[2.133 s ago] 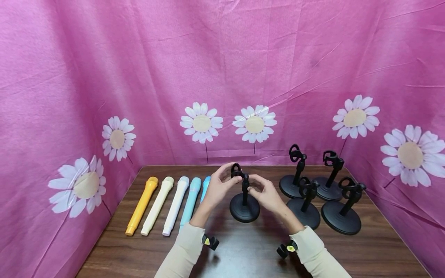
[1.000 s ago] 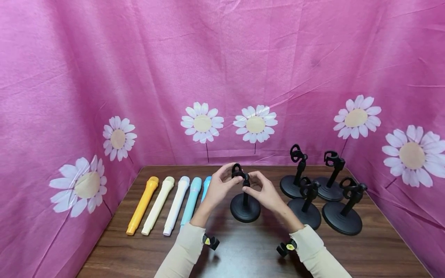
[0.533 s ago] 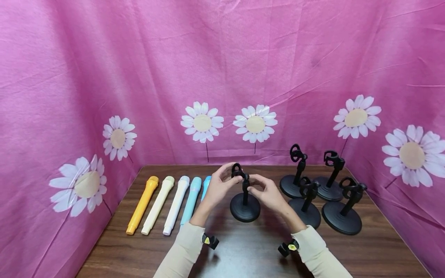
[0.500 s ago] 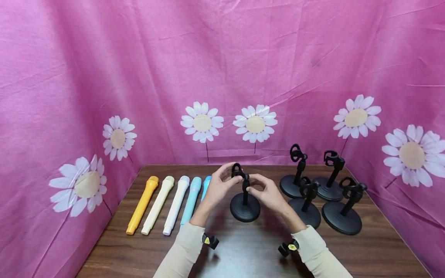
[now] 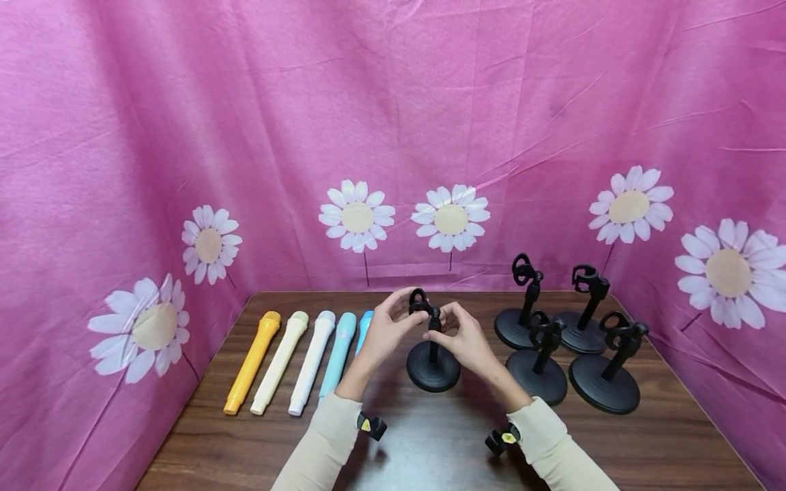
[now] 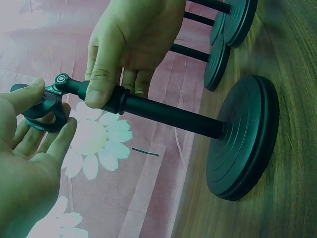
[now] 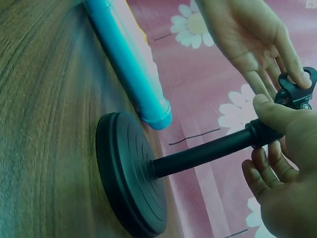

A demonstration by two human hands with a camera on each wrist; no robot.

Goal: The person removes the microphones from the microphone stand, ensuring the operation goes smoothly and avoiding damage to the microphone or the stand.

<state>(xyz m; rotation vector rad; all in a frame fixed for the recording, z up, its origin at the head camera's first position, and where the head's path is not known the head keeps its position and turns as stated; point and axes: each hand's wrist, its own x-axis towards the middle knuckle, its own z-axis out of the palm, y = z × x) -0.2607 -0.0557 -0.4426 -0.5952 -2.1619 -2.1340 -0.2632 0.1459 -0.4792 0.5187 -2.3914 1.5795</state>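
Observation:
A black microphone stand with a round base stands upright on the table between both hands. My left hand holds the ring-shaped clip at its top, thumb on one side and fingers on the other. Just below the clip's joint, my right hand pinches the collar of the post between thumb and fingers. In the left wrist view, the right thumb lies across the upper post.
Left of the stand lies a row of toy microphones: yellow, cream, white, light blue and a partly hidden blue one. Several more black stands are grouped on the right. A pink flowered curtain borders the table.
The right thumb and fingers shift back and forth round the post's collar, the thumb now lying further left across it. Left hand and stand stay in place.

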